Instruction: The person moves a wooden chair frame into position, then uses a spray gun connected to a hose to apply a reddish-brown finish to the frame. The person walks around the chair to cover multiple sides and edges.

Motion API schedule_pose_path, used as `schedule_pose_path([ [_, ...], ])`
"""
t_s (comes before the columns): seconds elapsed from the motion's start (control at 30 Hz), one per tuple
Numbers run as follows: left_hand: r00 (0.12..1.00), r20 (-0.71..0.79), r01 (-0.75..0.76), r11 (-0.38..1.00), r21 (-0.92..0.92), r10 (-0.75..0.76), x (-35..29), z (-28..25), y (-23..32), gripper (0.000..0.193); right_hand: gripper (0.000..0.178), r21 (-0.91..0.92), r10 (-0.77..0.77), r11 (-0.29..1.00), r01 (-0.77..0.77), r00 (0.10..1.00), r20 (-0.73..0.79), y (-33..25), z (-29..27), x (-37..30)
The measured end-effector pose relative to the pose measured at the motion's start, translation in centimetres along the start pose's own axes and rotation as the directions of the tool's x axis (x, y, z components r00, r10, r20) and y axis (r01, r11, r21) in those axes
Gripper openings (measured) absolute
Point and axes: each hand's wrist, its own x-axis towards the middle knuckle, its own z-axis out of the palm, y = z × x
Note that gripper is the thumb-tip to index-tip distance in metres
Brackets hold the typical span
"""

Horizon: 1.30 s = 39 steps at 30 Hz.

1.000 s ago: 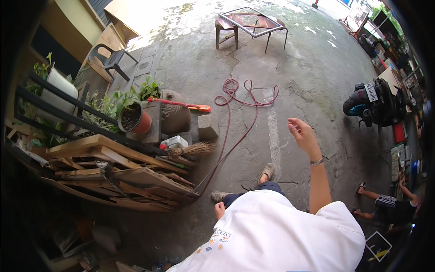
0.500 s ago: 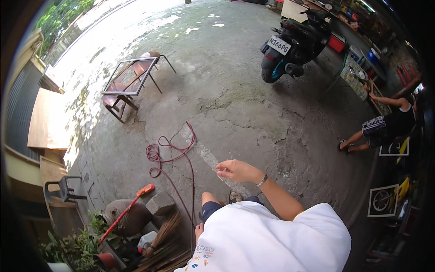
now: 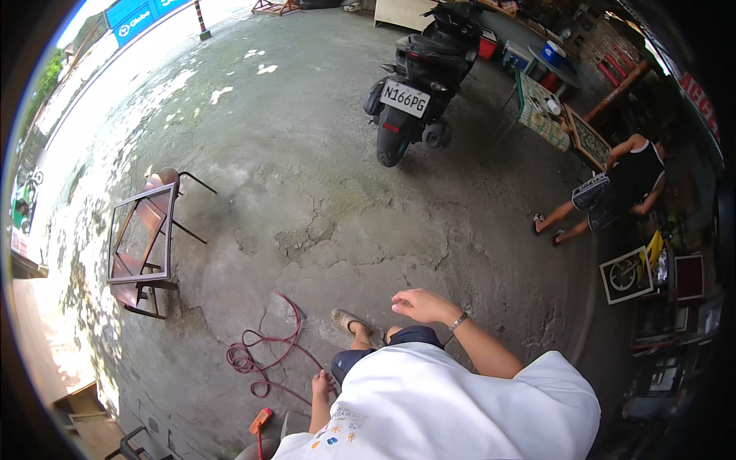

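Red hose (image 3: 239, 358) lies in loops on concrete floor (image 3: 383, 222), near left hand (image 3: 323, 382). Left hand low by dark shorts (image 3: 349, 360), fingers loosely curled; cannot tell whether it grips anything. Right hand (image 3: 424, 306) out before body, half open, fingers bent, nothing seen in it. Rectangular frame (image 3: 171, 230) rests across brown stools (image 3: 132, 294), farther left. Black scooter (image 3: 431, 70) stands ahead, co-worker (image 3: 638, 178) near surface (image 3: 543, 123) at right.

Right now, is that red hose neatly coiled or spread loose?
Spread loose: the red hose lies in uneven loops on the concrete, one stretch running toward the left hand.
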Motion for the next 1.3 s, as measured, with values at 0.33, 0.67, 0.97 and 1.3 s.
schedule_pose_path([
  [0.33, 0.854, -0.174, -0.509, 0.857, -0.084, 0.49, 5.0, -5.1, 33.9, 0.038, 0.041, -0.008, -0.045, 0.999, 0.045, 0.999, 0.023, -9.6, -7.1, 23.1],
  [0.67, 0.836, -0.377, 0.134, 0.814, -0.566, -0.4, 10.9, -10.2, 23.1, 0.035, 0.039, -0.169, -0.142, 0.965, 0.198, 0.945, 0.294, -23.2, -9.8, 57.1],
  [0.97, 0.779, -0.408, -0.105, 0.543, -0.833, -0.476, 13.0, -9.4, 31.5, 0.037, 0.04, -0.086, -0.396, 0.882, 0.463, 0.828, 0.397, -48.9, -2.5, 83.1],
  [1.3, 0.756, -0.495, -0.171, 0.601, -0.781, -0.428, 23.2, -30.2, 40.5, 0.047, 0.039, 0.04, -0.175, 0.984, 0.173, 0.904, 0.391, -61.1, 12.9, 100.7],
])
